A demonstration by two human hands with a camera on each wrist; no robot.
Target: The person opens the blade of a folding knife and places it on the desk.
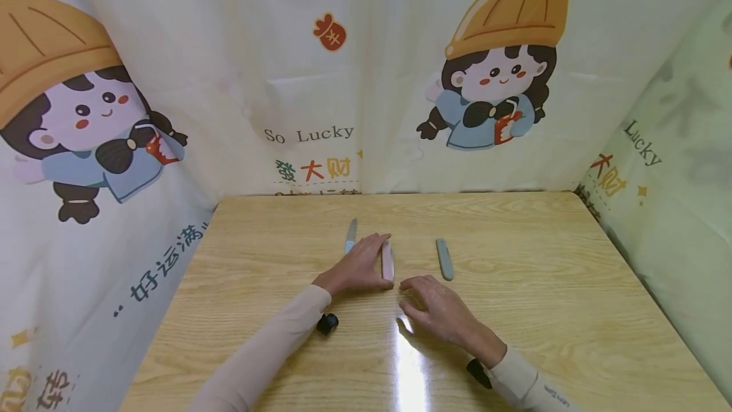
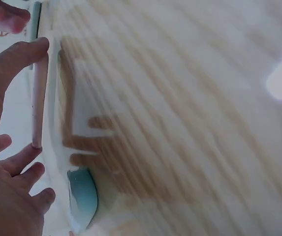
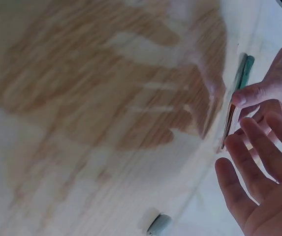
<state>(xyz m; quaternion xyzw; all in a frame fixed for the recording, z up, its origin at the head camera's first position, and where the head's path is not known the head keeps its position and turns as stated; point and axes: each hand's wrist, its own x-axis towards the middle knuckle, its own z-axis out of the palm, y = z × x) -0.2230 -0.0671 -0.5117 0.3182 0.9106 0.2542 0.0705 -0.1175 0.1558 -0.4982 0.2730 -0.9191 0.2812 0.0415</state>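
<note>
My left hand (image 1: 360,264) pinches a pink folding knife (image 1: 387,261) by its two ends, thumb at the near end and a finger at the far end. In the left wrist view, the pink handle (image 2: 40,101) spans the gap between thumb and finger. Left of this hand lies a knife with a light blue handle (image 1: 349,246), its blade (image 1: 352,229) out and pointing away; the hand partly hides the handle. My right hand (image 1: 440,308) hovers nearby with relaxed, spread fingers, holding nothing. Beyond it lies a folded grey-green knife (image 1: 444,259).
The wood-grain table (image 1: 543,285) carries all the knives. A printed cloth curtain (image 1: 394,81) stands behind its far edge and along both sides. Dark wrist cameras sit under both forearms, and a bright light reflection (image 1: 410,367) crosses the tabletop near the front.
</note>
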